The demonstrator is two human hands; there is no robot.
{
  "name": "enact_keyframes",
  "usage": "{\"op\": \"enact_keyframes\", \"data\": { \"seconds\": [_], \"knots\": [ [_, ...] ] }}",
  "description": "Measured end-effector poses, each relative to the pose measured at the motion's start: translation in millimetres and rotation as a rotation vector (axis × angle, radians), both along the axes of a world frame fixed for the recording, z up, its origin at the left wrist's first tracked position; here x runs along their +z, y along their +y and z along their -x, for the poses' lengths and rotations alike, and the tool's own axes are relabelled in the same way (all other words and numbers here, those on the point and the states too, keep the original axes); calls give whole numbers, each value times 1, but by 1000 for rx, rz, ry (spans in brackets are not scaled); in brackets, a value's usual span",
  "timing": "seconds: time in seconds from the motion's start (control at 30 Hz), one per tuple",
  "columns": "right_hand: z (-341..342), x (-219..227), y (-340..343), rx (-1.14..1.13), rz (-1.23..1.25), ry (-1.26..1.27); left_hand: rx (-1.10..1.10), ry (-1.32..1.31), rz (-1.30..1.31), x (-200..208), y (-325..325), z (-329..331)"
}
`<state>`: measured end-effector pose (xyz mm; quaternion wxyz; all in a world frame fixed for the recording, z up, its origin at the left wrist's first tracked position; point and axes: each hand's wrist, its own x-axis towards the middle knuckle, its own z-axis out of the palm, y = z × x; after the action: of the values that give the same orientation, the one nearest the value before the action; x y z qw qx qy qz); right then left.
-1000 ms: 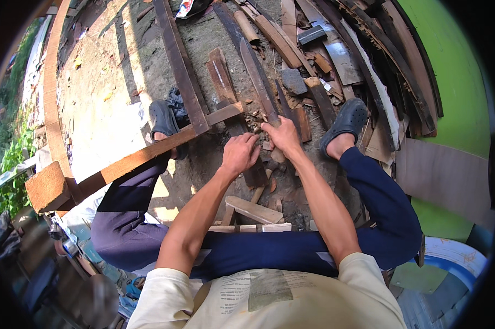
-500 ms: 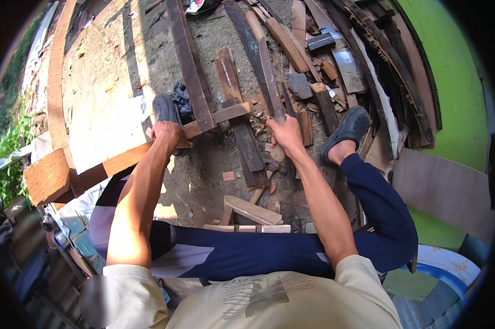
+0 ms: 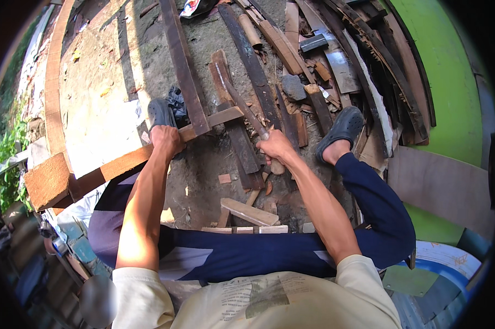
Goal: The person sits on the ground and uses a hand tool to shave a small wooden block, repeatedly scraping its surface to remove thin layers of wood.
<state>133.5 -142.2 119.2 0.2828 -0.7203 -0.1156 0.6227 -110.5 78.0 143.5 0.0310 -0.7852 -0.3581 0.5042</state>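
Note:
My left hand (image 3: pixel 167 140) is closed around a wooden board (image 3: pixel 120 168) that slants up to the right across my left side. The fist sits just in front of my left shoe. In my right hand (image 3: pixel 276 147) is a machete, its wooden butt (image 3: pixel 277 167) sticking out below my fingers. The long dark blade (image 3: pixel 246 111) points away and to the left, passing close to the board's far end. Whether the blade touches the board I cannot tell. A dark beam (image 3: pixel 183 71) meets the board just right of my left hand.
Dark planks (image 3: pixel 237 140) lie crossed on the dirt between my feet. A grey stone (image 3: pixel 294 87) and wood scraps lie right of them. Long timbers (image 3: pixel 387 60) are piled by a green panel (image 3: pixel 456 82). Short wood offcuts (image 3: pixel 250 211) lie close to my legs.
The machete has swung left, its blade now slanting toward the board's far end instead of pointing nearly straight away. My right hand has shifted slightly left and down; my left hand keeps hold of the board.

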Motion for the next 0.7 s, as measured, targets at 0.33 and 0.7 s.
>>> {"op": "enact_keyframes", "data": {
  "seconds": [0.33, 0.7],
  "knots": [
    [-5, 12, -2, 33, 49, 97, -9, 2, 15, -8, 1, 2],
    [-4, 7, -1, 16, 111, 128, -58, -43, -49, -22, 4, 12]
  ]
}}
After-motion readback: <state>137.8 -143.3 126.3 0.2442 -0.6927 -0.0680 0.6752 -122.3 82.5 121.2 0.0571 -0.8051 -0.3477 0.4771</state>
